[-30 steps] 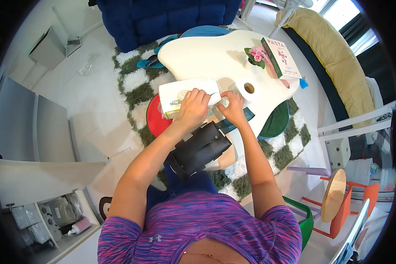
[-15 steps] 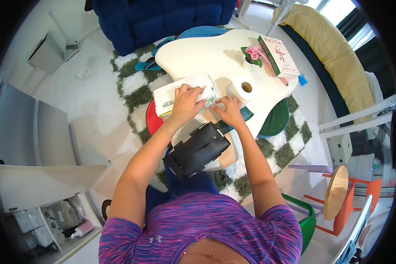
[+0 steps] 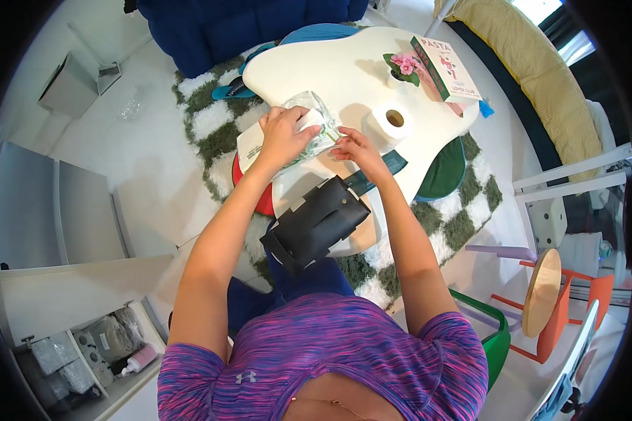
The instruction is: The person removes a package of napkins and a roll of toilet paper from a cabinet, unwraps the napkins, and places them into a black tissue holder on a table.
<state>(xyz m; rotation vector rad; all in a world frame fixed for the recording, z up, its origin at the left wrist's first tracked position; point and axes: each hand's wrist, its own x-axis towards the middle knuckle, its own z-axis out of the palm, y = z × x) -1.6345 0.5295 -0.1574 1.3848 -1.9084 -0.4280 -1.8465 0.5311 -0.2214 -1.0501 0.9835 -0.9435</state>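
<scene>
A white plastic pack (image 3: pixel 258 142) with green print lies on the white table, its clear wrapper loose at the right end. My left hand (image 3: pixel 288 133) is closed over the top of the pack, with something white bunched under its fingers. At the wrapper's right end, my right hand (image 3: pixel 358 153) has its thumb and fingers pinched on the plastic edge. Just beyond that hand stands a toilet paper roll (image 3: pixel 393 125). Nearer to me, a black leather-like case (image 3: pixel 316 223) with flaps and a snap lies at the table edge. A flat dark teal strip (image 3: pixel 379 172) lies partly under my right wrist.
On the wavy white table (image 3: pixel 316 59) are a pink-flowered pot (image 3: pixel 404 67) and a pasta box (image 3: pixel 445 69). Coloured stools surround it on a checkered rug (image 3: pixel 211 130). A navy sofa (image 3: pixel 246 31) is behind, an open drawer (image 3: pixel 98 351) at left, and chairs (image 3: pixel 551 316) at right.
The wrapper's right end now stands up more, loose and crinkled. Both hands have shifted slightly away from me, and the pack has tilted. My right hand now pinches the plastic edge.
</scene>
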